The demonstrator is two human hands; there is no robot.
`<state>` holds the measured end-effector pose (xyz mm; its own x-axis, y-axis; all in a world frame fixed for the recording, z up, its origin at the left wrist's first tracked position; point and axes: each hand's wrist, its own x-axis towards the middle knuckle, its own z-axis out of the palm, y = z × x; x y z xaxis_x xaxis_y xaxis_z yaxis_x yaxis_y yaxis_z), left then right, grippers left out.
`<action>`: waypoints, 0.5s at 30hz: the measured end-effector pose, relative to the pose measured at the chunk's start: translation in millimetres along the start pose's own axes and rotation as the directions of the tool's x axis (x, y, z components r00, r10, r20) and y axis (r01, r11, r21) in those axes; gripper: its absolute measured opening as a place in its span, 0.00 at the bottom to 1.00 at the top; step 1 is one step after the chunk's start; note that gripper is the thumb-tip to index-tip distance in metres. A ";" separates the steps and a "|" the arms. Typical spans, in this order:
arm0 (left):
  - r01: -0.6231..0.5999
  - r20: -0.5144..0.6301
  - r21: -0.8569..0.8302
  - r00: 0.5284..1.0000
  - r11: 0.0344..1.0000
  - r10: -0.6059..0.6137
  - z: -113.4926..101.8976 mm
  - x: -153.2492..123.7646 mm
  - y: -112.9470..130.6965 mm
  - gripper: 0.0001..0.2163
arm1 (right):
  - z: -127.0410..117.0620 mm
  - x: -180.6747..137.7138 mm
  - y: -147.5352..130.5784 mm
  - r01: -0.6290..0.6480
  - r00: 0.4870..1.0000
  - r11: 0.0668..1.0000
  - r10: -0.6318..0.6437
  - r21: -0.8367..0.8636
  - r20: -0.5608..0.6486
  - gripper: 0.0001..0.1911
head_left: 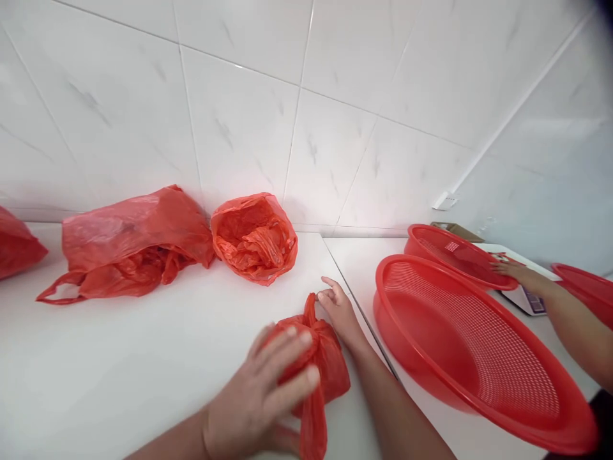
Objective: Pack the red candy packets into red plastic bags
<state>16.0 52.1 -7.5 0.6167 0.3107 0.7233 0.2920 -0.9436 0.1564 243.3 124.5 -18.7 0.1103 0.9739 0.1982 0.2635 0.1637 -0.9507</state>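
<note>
A knotted red plastic bag [334, 367] with something bulky inside sits on the white table before me. What it contains cannot be seen. My left hand [261, 390] lies over the bag's near left side, its fingers spread and slightly blurred; one loose handle end hangs down beside the thumb. On the far side, my right hand [339, 310] pinches the tip of the other handle end, which stands up from the knot, with one finger stretched out.
Behind are an open red bag of crumpled bags [253, 239] and a larger red bag [134, 230] lying against the tiled wall. To the right stand a large red basket [431, 332] and a second basket [445, 252], touched by another person's hand [520, 275], near a white scale [531, 303].
</note>
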 end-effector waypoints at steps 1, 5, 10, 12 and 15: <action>0.079 0.024 0.048 0.996 0.996 -0.080 2.7 1.1 -6.3 0.41 | -1.0 -1.6 -2.0 0.004 1.000 1.000 -0.004 0.011 0.017 0.26; 0.469 0.148 0.070 0.868 0.881 -0.474 14.7 6.5 -19.3 0.51 | 0.8 -14.8 -11.6 0.017 0.993 0.998 -0.024 0.063 0.118 0.25; 0.606 0.267 -0.073 0.777 0.792 -0.570 23.8 7.3 -12.3 0.48 | -4.8 -48.1 -21.5 -0.016 0.978 0.990 -0.014 0.140 0.207 0.33; 0.636 0.259 -0.139 0.763 0.759 -0.592 20.0 10.9 -7.0 0.39 | -11.5 -64.8 -24.6 -0.035 0.975 0.977 -0.012 0.209 0.222 0.36; 0.651 0.247 -0.211 0.757 0.729 -0.604 10.1 18.9 0.8 0.20 | -13.8 -89.2 -29.7 -0.063 0.953 0.965 -0.017 0.254 0.301 0.49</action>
<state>35.3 58.3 -0.5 0.4715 0.8339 0.2869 0.4598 -0.5101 0.7269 238.9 30.6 -4.8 -0.1881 0.9730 0.1337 0.0036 0.1368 -0.9906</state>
